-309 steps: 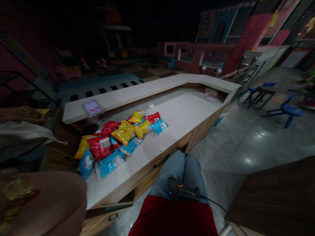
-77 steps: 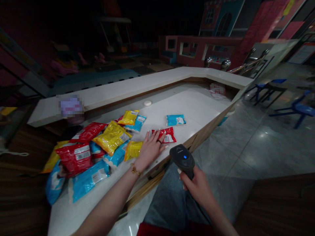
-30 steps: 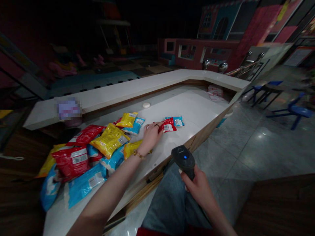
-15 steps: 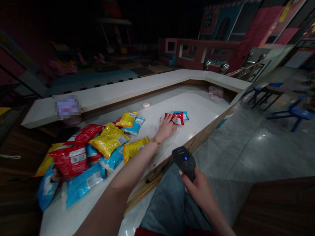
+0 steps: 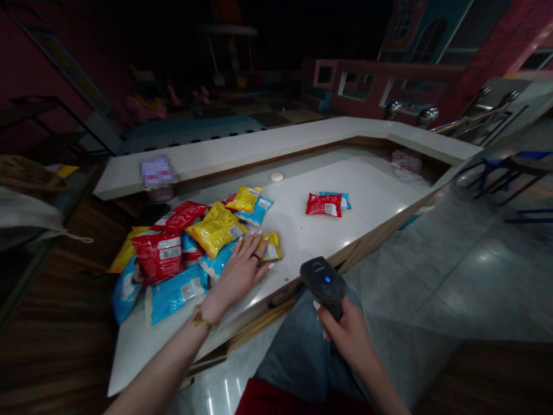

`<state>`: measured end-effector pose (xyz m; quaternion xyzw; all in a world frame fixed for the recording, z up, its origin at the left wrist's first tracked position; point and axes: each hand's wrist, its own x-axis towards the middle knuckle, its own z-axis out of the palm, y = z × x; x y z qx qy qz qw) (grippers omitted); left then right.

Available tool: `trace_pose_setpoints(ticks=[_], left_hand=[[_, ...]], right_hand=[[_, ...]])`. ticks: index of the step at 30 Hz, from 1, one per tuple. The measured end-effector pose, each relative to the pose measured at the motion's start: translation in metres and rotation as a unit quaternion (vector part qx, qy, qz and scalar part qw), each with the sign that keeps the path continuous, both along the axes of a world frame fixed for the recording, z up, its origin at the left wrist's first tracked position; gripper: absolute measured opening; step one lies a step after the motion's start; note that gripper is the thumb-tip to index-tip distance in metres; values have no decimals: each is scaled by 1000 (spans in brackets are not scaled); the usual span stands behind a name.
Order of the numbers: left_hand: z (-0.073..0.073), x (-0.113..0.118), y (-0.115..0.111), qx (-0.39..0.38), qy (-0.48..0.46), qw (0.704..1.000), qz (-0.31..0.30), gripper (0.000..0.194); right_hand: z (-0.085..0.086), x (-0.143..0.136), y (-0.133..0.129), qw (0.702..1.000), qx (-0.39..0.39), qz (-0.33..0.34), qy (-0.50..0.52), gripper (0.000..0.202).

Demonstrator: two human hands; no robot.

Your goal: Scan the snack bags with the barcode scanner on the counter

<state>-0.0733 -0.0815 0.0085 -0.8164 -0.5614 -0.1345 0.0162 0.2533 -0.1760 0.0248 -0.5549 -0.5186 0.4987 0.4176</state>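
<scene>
My left hand [image 5: 242,271], fingers spread, reaches over the near side of a pile of snack packets, partly covering a small yellow packet [image 5: 272,248] and a blue one. Whether it touches them I cannot tell. Red packets [image 5: 158,257], a large yellow packet [image 5: 216,229] and blue packets [image 5: 177,293] lie heaped on the left of the white counter. My right hand [image 5: 345,331] is wrapped round the handle of a black barcode scanner [image 5: 323,280] with a blue light. A red packet [image 5: 324,204] overlaps a blue packet [image 5: 345,200], away from the pile.
A raised white ledge [image 5: 259,138] runs along the counter's far side. A round white object [image 5: 277,177] sits near it, and a printed bag [image 5: 406,165] lies at the far right. Blue stools [image 5: 510,167] stand on the floor.
My left hand has left the red and blue packets on the right and moved left to the pile. The view has shifted. My right hand still holds the scanner.
</scene>
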Motion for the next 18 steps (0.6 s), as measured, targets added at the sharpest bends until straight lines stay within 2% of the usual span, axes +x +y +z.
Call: trace_pose_setpoints(ticks=[3,6,9,14,18], left_hand=[[-12,10,-5,-22,-7,1000,-10,81],[-17,28,4,-55,-35,997,-32,88],[-16,40,19,-88,-71,992,-56,91],[-10,45,35,-98,-125,983,-95,74],[-8,39,37,-55,-148,985,-64,77]], right_hand=[[2,-3,1,1000,-2,13,2,37],[4,-2,1,1000,-9,16,4,35],[5,-1,2,1000,-13,12,2,36],[5,-1,4,1000,-14,3,-7,36],[7,-4,7,1000,-2,7,-20,32]])
